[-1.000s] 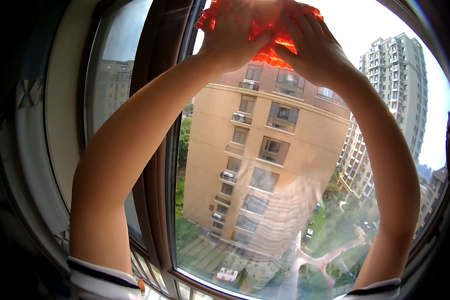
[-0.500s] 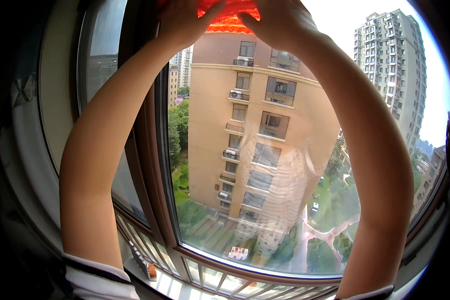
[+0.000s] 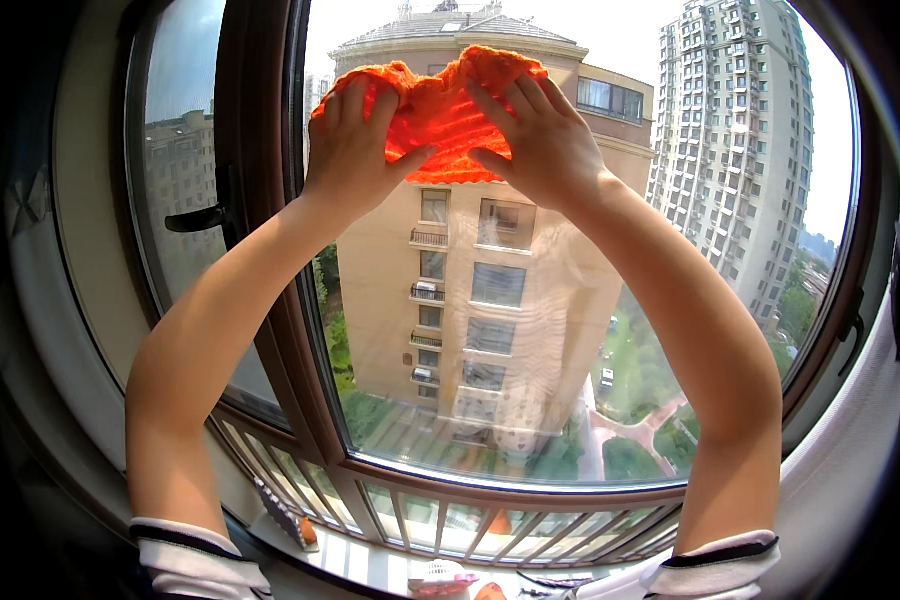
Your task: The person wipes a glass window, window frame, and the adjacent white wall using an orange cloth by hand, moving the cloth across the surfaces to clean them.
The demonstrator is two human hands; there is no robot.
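A bright orange, ribbed cloth (image 3: 445,130) is spread against the upper part of a large window pane (image 3: 560,340), lit from behind by daylight. My left hand (image 3: 365,150) lies on its left side, fingers pointing up and thumb reaching inward. On the right side, my right hand (image 3: 550,150) presses with spread fingers, its thumb pointing toward the other. Both palms face the glass, and neither hand wraps round the cloth. Its top edge bunches slightly between and above my fingers.
A brown window frame (image 3: 320,420) borders the pane, with a black handle (image 3: 198,219) at left. Below runs a railing (image 3: 530,535) above a sill area holding several small items, including a pinkish one (image 3: 442,582). Apartment buildings (image 3: 735,140) stand outside.
The view has tilted upward, so the whole cloth, both hands and the window handle now show. Both hands and the cloth appear lower in the picture, still against the glass.
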